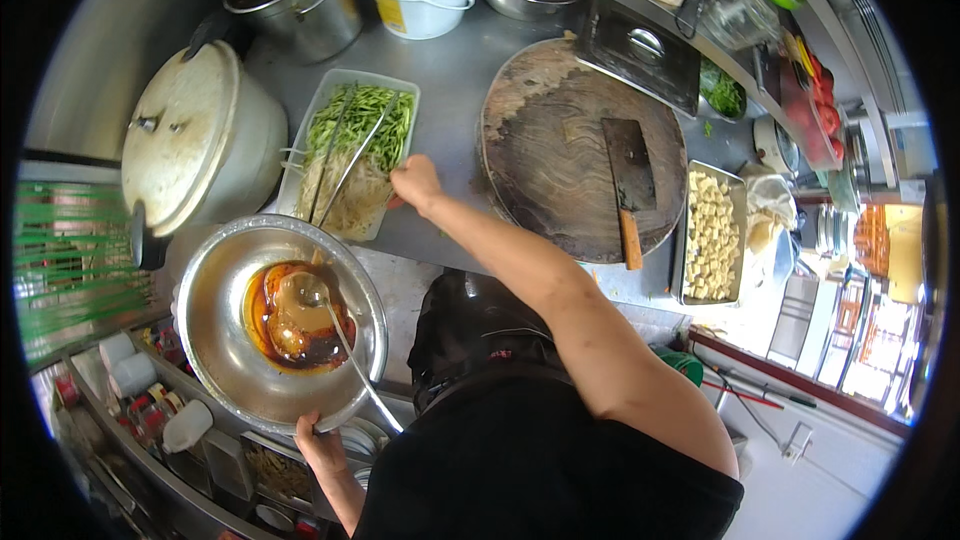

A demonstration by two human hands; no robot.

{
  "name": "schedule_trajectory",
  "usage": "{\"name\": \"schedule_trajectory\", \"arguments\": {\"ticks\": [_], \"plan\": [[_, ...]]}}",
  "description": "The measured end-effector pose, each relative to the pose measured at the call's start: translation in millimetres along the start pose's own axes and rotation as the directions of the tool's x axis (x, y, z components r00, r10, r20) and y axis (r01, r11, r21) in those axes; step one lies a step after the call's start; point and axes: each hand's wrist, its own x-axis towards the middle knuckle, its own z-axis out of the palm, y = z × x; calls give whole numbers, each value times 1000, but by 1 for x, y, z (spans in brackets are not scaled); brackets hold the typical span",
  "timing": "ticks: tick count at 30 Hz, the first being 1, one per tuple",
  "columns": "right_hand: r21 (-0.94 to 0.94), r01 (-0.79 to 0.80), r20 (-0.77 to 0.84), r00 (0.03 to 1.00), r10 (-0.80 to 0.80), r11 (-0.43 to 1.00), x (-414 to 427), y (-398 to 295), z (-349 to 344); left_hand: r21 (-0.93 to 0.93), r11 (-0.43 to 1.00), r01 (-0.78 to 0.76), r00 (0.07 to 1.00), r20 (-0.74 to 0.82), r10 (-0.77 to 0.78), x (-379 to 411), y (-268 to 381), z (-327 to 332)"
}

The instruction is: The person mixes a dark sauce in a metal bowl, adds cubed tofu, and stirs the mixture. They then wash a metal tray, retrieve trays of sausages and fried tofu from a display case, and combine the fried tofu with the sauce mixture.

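Note:
My left hand [321,442] grips the rim of a large steel bowl [217,360], its thumb over the edge. Brown and reddish, oily sauce [300,322] lies in the bowl, and a metal ladle [346,345] rests in it with its handle over the rim. My right hand [417,181] is closed at the right edge of a clear plastic tub [414,90]; whether it grips the rim cannot be told. Shredded green vegetable [382,106] fills the tub's far part and pale shreds [345,199] the near part. Metal tongs [358,150] lie across both.
A cleaver [632,172] lies on a round wooden chopping block [540,135]. Right of it is a tray of pale cubes [709,232]. A big lidded pressure cooker [187,135] stands left, a steel pot [300,22] and white bucket [420,4] behind. Shelves [172,495] with jars are lower left.

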Motion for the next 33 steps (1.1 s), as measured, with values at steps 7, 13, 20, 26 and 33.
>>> {"name": "schedule_trajectory", "arguments": {"ticks": [7, 13, 20, 26, 33], "plan": [[-164, 269, 39, 963, -267, 949, -49, -11, -59, 101, 991, -84, 994, 72, 77, 4, 6, 56], [-833, 136, -333, 651, -682, 537, -155, 20, -216, 553, 479, -682, 729, 568, 381, 57, -23, 100], [-838, -105, -439, 713, -546, 536, -208, 87, -330, 321, 945, 61, 853, 474, -216, 13, -91, 253], [-888, -95, -384, 692, -612, 449, -196, 99, -426, 301, 935, 188, 804, 499, -323, -35, -184, 315], [-776, 515, 128, 694, -709, 364, -266, 5, -398, 191, 945, 265, 790, 519, -326, -91, -236, 359]]}}
